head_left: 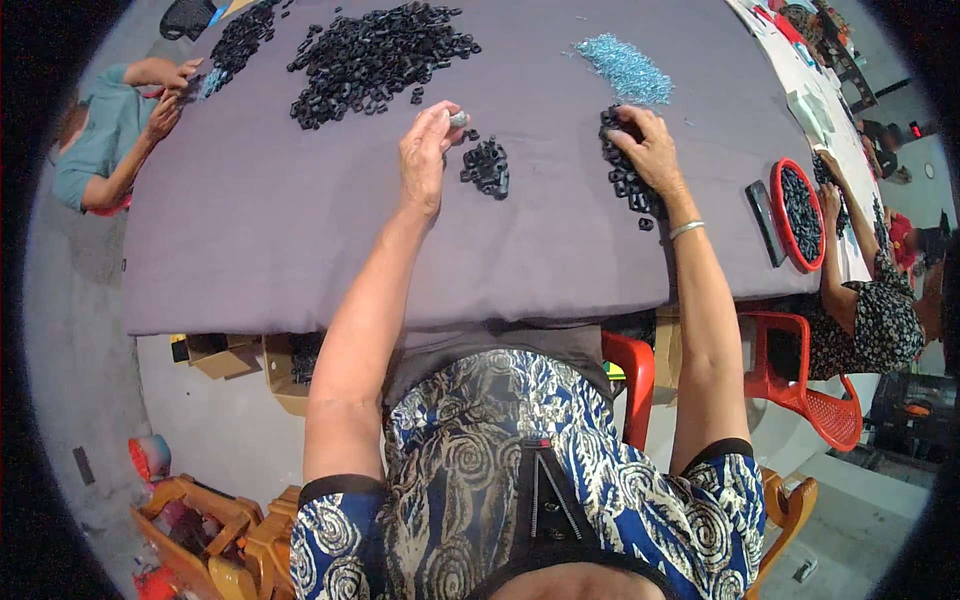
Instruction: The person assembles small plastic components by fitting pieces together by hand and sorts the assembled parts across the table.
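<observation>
My left hand [427, 152] is raised over the cloth with fingers and thumb drawn together. A small pale grey-green object [458, 119] shows at its fingertips; what it is stays unclear. Just right of that hand lies a small heap of black plastic pieces [486, 168]. My right hand [651, 150], with a bangle at the wrist, bends over a band of similar black pieces [622, 180]. Its thumb and fingers close around black pieces at the band's far end. Beyond it spreads a pile of small shiny light-blue pieces [625, 68].
A grey cloth [250, 230] covers the table. A large black heap [375, 60] lies far left. A red-rimmed basket [778, 205] of black pieces and a dark tray [765, 224] stand right. Co-workers sit at the left and right; red chairs [790, 380] stand below.
</observation>
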`<state>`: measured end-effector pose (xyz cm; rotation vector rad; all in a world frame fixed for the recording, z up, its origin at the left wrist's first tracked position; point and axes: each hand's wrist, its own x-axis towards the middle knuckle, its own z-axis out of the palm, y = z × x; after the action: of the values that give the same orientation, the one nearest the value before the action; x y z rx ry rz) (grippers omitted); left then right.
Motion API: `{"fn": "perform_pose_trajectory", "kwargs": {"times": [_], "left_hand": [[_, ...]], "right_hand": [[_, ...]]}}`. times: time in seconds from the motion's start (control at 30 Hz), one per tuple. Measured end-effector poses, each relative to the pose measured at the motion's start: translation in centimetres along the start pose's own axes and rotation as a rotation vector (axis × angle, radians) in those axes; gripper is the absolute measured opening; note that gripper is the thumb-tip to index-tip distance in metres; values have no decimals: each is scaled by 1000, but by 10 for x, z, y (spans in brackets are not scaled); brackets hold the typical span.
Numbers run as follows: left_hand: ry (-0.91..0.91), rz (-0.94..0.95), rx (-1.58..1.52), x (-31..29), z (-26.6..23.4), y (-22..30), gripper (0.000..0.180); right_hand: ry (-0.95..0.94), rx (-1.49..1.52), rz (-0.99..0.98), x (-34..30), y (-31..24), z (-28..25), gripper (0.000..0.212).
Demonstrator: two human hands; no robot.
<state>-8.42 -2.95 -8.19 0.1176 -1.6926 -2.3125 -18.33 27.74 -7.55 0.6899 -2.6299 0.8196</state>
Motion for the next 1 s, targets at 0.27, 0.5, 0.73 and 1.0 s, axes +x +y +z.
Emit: {"fn": "perform_pose_trajectory", "kwargs": {"times": [0.27, 0.5, 0.73, 1.0], "left_hand": [[-67, 177, 540, -17, 14, 13, 32], [-88, 328, 858, -13, 13, 4, 37], [-40, 363, 832, -15, 15, 4, 36], [-43, 244, 725, -15, 12, 6, 35]], "right_hand": [[-48, 113, -99, 2, -47, 28, 37], [-94, 158, -315, 20, -94, 64, 35], [-167, 270, -299, 18, -121, 74, 30], [315, 310, 105, 29, -48, 26, 13]]}}
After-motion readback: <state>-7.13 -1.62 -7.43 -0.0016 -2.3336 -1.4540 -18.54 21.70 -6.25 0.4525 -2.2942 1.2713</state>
